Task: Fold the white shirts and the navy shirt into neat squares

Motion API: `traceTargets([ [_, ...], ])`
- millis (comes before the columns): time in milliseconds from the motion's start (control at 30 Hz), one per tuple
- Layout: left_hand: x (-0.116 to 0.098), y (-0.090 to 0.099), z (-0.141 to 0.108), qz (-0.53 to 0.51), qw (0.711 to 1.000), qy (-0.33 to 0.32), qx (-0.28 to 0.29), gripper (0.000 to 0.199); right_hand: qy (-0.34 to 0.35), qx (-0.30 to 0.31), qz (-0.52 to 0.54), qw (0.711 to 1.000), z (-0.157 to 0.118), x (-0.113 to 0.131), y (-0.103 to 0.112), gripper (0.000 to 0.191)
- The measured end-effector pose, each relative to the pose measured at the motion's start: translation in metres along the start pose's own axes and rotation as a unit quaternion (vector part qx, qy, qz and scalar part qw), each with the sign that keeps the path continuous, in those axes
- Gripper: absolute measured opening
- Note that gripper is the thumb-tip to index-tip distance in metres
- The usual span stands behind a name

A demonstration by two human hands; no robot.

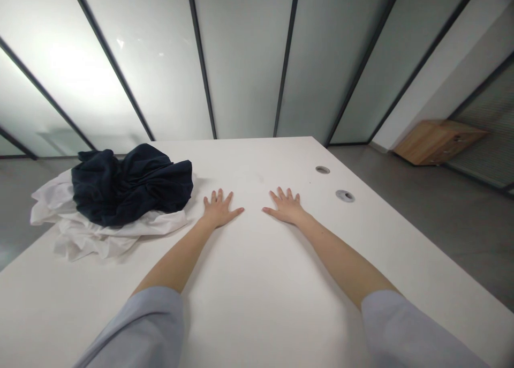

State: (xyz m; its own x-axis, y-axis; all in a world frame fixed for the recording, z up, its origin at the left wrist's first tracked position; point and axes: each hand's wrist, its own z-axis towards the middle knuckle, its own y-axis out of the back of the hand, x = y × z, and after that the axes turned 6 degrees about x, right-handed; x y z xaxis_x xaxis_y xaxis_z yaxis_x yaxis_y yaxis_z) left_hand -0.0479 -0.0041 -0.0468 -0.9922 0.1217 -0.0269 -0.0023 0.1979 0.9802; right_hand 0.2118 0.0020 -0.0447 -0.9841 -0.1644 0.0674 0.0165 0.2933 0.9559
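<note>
Fingers (213,197) of the left hand (219,211) and right hand (286,208) spread flat, empty, on the counter (257,261), a leftward slip risking a bump into the dark cloth (132,186) at frame left.

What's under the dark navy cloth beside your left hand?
A crumpled white cloth sticks out beneath the dark navy cloth, on the white table. Whatever lies directly under the navy bundle's middle is covered and can't be seen.

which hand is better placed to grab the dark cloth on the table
Probably the left hand: it lies flat and open on the white table, close beside the dark cloth. The right hand lies further off, with the left hand between it and the cloth.
</note>
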Motion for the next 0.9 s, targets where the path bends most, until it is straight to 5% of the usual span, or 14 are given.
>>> traceTargets([
  [900, -0.0032, 0.0058, -0.0078, 0.011, 1.0, 0.01, -0.008, 0.094, 0.008, -0.024, 0.006, 1.0, -0.0043, 0.0014, 0.0002, 0.094],
])
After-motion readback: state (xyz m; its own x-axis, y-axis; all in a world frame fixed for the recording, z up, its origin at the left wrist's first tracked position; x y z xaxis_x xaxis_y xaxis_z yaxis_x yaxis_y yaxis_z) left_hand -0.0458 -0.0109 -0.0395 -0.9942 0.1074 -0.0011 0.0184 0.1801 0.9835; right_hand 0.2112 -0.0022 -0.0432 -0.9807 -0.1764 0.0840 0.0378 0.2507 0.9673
